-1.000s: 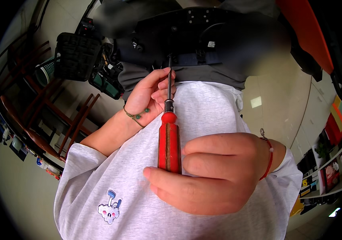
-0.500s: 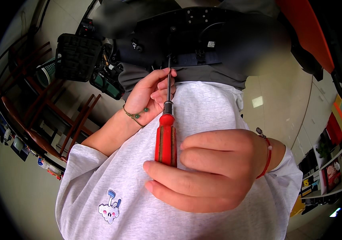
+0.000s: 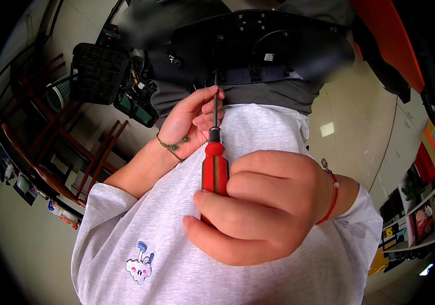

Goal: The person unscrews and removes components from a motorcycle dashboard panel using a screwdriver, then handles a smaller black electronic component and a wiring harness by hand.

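Note:
My right hand [image 3: 258,208] is curled round the red handle of a screwdriver [image 3: 213,173], with its back to me. My left hand [image 3: 189,119] pinches the thin shaft near the tip with thumb and fingertips. The tip points away from me into a black curved plastic part [image 3: 240,46], which bears small fittings, holes and a cable and lies over dark gray cloth on my lap. Where exactly the tip meets the part is too small to tell.
An open black case [image 3: 98,71] and dark equipment with a green-tinted piece [image 3: 133,109] are at upper left, beside wooden chairs [image 3: 60,147]. An orange panel [image 3: 390,35] fills the upper right. A shelf [image 3: 413,244] with various items stands at right.
My right hand has moved up the handle, away from my body, and its fingers have curled further round it. My left hand and the black part stay roughly in place.

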The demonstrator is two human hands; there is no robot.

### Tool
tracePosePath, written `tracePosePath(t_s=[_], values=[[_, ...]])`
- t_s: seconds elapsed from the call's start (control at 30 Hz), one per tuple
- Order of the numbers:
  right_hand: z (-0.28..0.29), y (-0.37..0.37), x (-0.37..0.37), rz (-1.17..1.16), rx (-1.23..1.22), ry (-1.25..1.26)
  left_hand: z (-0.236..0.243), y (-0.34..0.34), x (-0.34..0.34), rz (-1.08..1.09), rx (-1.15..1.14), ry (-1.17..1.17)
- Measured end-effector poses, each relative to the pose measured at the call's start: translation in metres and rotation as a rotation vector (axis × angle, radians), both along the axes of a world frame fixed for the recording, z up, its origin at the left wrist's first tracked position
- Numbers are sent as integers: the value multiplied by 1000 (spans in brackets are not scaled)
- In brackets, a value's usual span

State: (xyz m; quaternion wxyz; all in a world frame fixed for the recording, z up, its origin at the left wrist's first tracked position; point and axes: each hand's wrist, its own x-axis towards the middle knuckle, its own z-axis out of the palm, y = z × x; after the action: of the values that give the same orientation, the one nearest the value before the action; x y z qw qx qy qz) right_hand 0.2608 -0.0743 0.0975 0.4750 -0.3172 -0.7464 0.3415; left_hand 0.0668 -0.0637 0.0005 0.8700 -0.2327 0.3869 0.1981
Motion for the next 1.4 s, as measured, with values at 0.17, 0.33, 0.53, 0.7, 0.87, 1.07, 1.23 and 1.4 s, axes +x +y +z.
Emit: tracePosePath(t_s=[0.17, 0.33, 0.53, 0.7, 0.87, 1.07, 1.23, 1.4], values=[[-13, 1, -9, -97, 6, -19, 5, 4, 1, -60, 17, 44], [-21, 5, 1, 8, -40, -149, 15, 12, -5, -462, 349, 329], [-11, 8, 13, -102, -27, 13, 17, 14, -47, -703, 980, 737], [-17, 12, 18, -130, -30, -11, 25, 43, -43, -1066, 1568, 1438], [-16, 12, 27, -141, -121, -34, -6, 54, -51, -1146, 2005, 1759], [-18, 12, 54, -172, -216, -44, -16, 52, -53, -1202, 1995, 1708], [-23, 6, 81, -368, -342, 100, -19, 52, -51, -1218, 1991, 1686], [-15, 15, 108, -468, -339, 184, -20, 58, -49, -1206, 2011, 1631]])
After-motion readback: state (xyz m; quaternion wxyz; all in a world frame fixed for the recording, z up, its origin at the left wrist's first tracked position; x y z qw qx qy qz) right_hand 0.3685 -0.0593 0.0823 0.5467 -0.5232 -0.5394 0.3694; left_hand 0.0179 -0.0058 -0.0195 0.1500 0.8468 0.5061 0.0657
